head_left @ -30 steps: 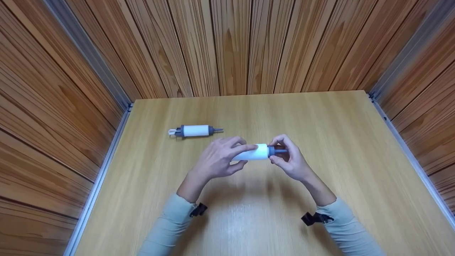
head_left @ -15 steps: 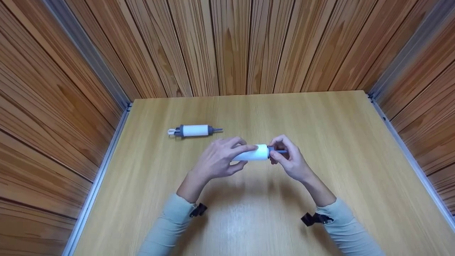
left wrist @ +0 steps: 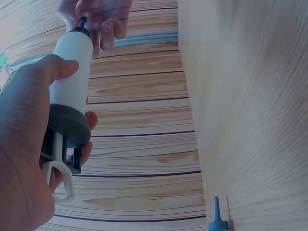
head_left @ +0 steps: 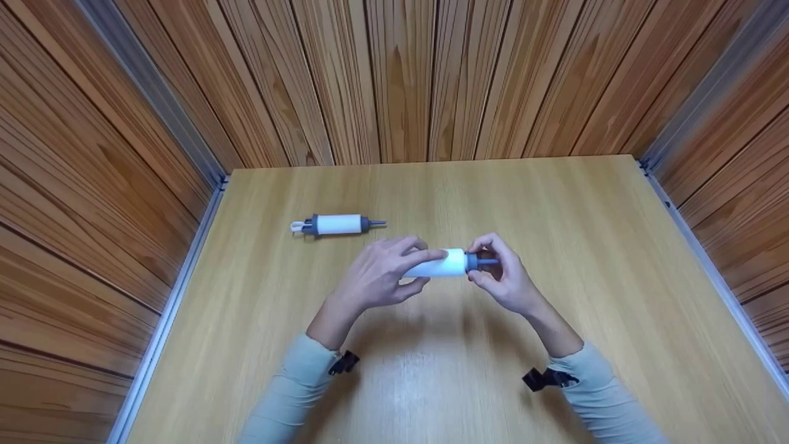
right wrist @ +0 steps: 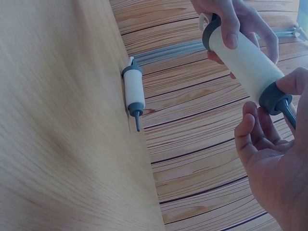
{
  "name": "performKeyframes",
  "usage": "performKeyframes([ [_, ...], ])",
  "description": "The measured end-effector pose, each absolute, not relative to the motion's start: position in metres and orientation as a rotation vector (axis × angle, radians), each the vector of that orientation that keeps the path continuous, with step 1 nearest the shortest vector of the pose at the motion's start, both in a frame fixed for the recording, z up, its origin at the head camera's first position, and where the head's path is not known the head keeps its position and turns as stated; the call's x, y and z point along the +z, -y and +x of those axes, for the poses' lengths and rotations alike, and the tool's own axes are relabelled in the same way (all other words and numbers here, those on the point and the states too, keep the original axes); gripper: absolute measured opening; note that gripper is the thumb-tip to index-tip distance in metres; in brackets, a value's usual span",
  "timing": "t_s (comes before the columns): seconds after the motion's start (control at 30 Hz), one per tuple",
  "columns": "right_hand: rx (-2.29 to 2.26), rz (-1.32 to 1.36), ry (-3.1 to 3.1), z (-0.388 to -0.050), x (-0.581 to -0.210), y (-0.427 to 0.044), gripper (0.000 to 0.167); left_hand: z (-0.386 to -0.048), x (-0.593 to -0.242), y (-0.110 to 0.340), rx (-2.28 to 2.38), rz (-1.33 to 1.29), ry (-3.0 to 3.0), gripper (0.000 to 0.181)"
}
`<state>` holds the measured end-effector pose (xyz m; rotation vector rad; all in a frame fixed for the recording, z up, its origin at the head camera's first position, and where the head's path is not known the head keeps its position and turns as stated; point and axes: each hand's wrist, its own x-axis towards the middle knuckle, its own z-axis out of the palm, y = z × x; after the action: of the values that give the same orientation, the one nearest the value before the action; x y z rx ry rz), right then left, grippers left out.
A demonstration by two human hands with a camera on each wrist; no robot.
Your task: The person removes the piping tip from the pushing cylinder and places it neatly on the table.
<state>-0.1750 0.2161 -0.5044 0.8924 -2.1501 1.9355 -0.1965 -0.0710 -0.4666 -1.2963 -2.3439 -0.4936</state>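
My left hand (head_left: 383,273) wraps round the white barrel of a syringe-like dispenser (head_left: 441,264), held level above the table. The left wrist view shows its thumb on the barrel (left wrist: 72,86), near a dark grey collar (left wrist: 69,122) and a white loop handle (left wrist: 67,178). At the other end, the thumb and fingers of my right hand (head_left: 502,276) hold the grey nozzle cap (right wrist: 274,97). A thin spout points toward the right palm. Behind the left hand, a second similar dispenser (head_left: 339,224) lies on the table, its spout to the right.
The light wooden table (head_left: 585,234) is bounded by wood-plank walls (head_left: 400,80) at the back and both sides. Metal rails (head_left: 172,302) run along its side edges. A small black device (head_left: 545,379) sits on each wrist.
The right thumb and fingers closed further over the nozzle cap half a second ago, then spread back round its sides. The left hand and barrel have stayed in place.
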Motion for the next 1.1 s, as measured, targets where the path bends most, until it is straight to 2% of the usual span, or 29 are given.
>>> performKeyframes([
  [0.17,1.952,0.885,2.15,-0.176,-0.5028,-0.2151,0.034,-0.1962,-0.4656,0.0717,-0.5,-1.29,2.37,0.045],
  [0.47,1.929,0.804,2.205,-0.1756,-0.5001,-0.2114,0.014,-0.197,-0.4662,0.0719,-0.496,-1.296,2.366,0.044],
  [1.1,1.953,0.836,2.145,-0.1743,-0.5028,-0.2123,0.034,-0.1964,-0.4668,0.0713,-0.492,-1.29,2.358,0.045],
])
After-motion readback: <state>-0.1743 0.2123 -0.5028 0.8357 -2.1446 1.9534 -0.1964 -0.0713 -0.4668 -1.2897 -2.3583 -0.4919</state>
